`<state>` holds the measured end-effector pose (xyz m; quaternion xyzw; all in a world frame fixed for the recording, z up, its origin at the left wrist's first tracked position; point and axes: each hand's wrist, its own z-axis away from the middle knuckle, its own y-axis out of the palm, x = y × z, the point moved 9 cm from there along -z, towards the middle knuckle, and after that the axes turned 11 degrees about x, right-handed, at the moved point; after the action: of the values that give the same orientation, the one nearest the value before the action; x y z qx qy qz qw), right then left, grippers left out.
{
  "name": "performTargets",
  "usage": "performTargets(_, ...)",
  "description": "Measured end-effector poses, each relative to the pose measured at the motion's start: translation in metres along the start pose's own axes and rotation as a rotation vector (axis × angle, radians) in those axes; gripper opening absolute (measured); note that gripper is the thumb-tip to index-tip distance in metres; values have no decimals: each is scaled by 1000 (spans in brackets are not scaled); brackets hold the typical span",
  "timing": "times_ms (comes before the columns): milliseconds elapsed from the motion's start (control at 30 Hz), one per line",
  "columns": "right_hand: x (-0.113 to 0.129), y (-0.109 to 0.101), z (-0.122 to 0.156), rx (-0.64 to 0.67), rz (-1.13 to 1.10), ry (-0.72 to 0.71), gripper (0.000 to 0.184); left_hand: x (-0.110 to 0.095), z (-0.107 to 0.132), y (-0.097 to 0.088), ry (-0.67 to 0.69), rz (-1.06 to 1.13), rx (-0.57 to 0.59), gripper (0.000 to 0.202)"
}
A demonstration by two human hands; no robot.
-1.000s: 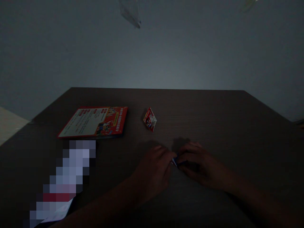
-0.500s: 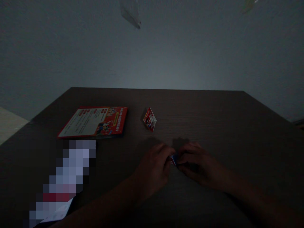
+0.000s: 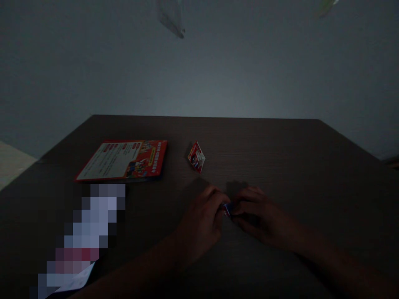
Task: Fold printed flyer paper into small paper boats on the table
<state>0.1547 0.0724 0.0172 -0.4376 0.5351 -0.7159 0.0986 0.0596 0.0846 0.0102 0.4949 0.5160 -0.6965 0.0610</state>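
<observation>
- Pinching a small blue-and-white paper piece (image 3: 228, 209) between the fingertips of the left hand (image 3: 202, 224) and the right hand (image 3: 262, 218), low over the dark table (image 3: 296, 166).
- Fingers of both hands closed together on that piece, most of it hidden beneath them, with only a sliver showing where the two sets of fingertips meet.
- Too dim to tell its shape or print.
- Beyond the left fingers, apart from them: a red folded paper (image 3: 196, 157), tilted on the table.
- Farther out, left of the fingers: a red leaflet (image 3: 124, 161) lying flat, text unreadable.
- Beside the left forearm: a blurred patch (image 3: 84, 232) hiding whatever lies there.
- Both forearms cut off at the lower edge.
</observation>
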Motion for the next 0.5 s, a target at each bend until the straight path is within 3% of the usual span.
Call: performTargets(500, 0, 1, 0, -10, 10, 0, 10, 2, 0, 2, -22, 12, -34, 25)
